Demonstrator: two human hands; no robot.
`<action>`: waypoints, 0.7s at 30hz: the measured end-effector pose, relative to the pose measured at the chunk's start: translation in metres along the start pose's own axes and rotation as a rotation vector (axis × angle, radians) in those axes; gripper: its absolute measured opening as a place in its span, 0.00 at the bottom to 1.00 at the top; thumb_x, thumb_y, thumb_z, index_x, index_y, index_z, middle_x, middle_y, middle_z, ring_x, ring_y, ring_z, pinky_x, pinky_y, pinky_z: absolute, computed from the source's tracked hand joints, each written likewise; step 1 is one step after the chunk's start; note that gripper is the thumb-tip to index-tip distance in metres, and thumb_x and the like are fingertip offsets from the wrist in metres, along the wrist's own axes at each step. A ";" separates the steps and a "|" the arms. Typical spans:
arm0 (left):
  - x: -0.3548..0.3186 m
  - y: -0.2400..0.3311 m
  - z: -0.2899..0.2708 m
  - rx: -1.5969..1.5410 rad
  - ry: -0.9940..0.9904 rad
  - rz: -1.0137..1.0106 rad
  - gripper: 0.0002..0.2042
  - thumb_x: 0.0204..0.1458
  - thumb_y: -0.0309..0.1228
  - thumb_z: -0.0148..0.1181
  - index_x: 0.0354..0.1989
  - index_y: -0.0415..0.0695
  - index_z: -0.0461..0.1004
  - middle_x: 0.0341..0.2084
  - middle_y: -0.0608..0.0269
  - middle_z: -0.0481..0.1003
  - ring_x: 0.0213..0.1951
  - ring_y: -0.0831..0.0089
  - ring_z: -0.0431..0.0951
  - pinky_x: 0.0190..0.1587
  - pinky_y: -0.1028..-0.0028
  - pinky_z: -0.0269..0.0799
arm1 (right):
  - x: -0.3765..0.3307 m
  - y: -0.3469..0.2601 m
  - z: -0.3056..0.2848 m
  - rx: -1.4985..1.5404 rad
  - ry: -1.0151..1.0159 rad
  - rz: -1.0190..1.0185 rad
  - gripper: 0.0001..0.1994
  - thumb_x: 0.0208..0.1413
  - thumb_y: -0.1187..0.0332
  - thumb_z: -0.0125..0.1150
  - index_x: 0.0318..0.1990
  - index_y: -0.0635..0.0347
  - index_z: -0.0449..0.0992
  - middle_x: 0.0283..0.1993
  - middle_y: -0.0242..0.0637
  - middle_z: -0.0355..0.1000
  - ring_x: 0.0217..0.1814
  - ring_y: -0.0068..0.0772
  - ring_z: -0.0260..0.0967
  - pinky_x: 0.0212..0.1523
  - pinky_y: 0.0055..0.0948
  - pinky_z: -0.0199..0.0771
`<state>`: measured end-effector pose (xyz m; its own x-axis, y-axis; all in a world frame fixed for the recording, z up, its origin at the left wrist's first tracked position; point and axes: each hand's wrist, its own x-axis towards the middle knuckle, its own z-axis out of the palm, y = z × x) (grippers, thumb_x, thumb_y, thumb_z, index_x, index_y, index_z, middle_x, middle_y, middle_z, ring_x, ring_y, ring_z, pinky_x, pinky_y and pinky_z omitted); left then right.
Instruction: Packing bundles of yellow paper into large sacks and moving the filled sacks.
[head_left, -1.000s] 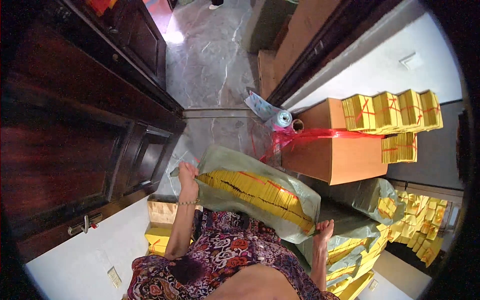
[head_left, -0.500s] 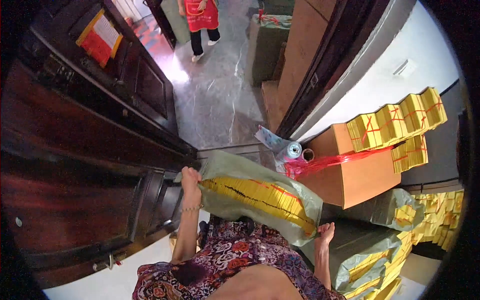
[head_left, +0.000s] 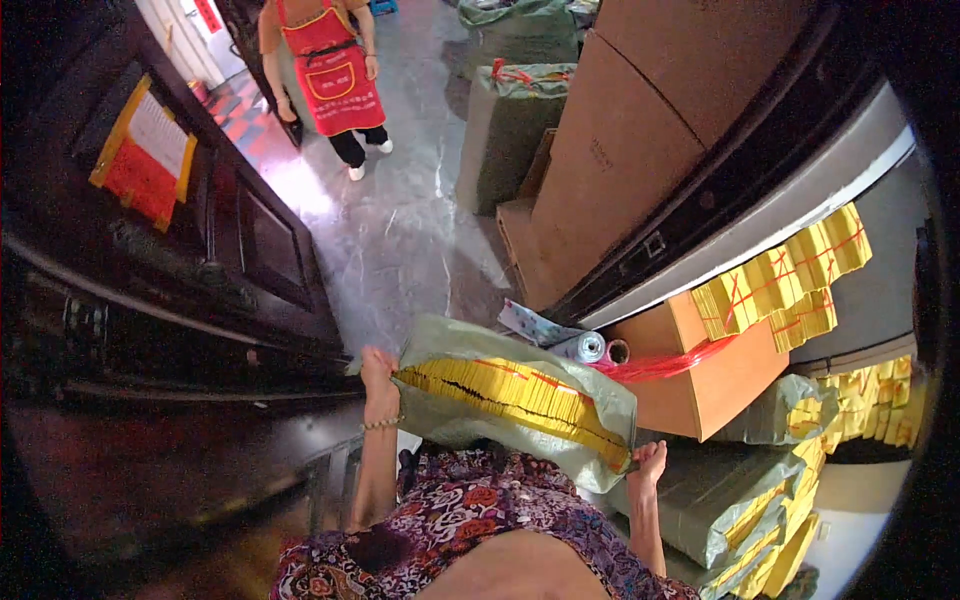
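Note:
Across the front of my body I carry a grey-green plastic sack. Its mouth gapes, and a long row of stacked yellow paper bundles with red ties shows inside. My left hand is closed on the sack's left end, a beaded bracelet on its wrist. At the opposite end, my right hand is closed on the gathered corner. The sack's underside is hidden from view.
A dark wooden door stands at left. Right are an orange-brown box, tied yellow bundles, plastic rolls and filled sacks. Beyond the doorway, a person in a red apron stands near tall cartons and another sack.
The person in the red apron appears larger and nearer, and more of the room beyond the doorway shows. Door and boxes have shifted in view. Both my hands keep hold of the sack.

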<state>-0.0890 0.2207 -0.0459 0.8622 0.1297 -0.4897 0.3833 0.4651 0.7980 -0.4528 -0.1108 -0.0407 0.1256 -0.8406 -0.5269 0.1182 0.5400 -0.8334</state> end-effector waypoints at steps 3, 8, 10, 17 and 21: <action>0.037 0.011 0.015 0.056 0.019 0.016 0.15 0.53 0.35 0.41 0.13 0.49 0.54 0.08 0.69 0.51 0.12 0.76 0.52 0.19 0.73 0.53 | -0.015 0.012 0.019 0.010 0.079 0.019 0.22 0.60 0.55 0.38 0.14 0.50 0.50 0.13 0.27 0.45 0.15 0.25 0.43 0.20 0.27 0.49; 0.079 0.030 0.051 0.088 -0.093 -0.005 0.17 0.52 0.35 0.41 0.11 0.49 0.52 0.08 0.69 0.51 0.12 0.76 0.52 0.19 0.73 0.53 | -0.025 0.024 0.055 0.095 0.148 0.030 0.22 0.59 0.55 0.40 0.14 0.50 0.50 0.13 0.26 0.45 0.15 0.24 0.42 0.20 0.27 0.49; 0.096 0.031 0.071 0.114 -0.129 -0.006 0.17 0.52 0.35 0.41 0.11 0.50 0.52 0.07 0.69 0.51 0.12 0.75 0.52 0.19 0.73 0.53 | -0.010 0.037 0.058 0.089 0.152 0.036 0.21 0.59 0.55 0.42 0.15 0.49 0.51 0.13 0.25 0.46 0.15 0.23 0.42 0.20 0.27 0.50; 0.151 0.051 0.110 0.109 -0.209 0.033 0.19 0.52 0.35 0.43 0.09 0.50 0.51 0.06 0.69 0.50 0.10 0.75 0.49 0.19 0.73 0.53 | 0.011 0.064 0.117 0.174 0.231 0.071 0.21 0.60 0.57 0.38 0.14 0.50 0.50 0.12 0.26 0.42 0.15 0.24 0.41 0.19 0.27 0.47; 0.188 0.055 0.135 0.093 -0.315 0.048 0.20 0.53 0.36 0.42 0.08 0.50 0.52 0.06 0.68 0.51 0.10 0.75 0.49 0.19 0.72 0.53 | 0.026 0.072 0.146 0.219 0.198 0.040 0.21 0.60 0.57 0.40 0.15 0.50 0.50 0.13 0.26 0.42 0.15 0.25 0.41 0.19 0.27 0.48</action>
<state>0.1391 0.1529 -0.0468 0.9344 -0.1348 -0.3297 0.3561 0.3811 0.8532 -0.2969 -0.0880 -0.0898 -0.0577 -0.7988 -0.5989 0.3296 0.5510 -0.7667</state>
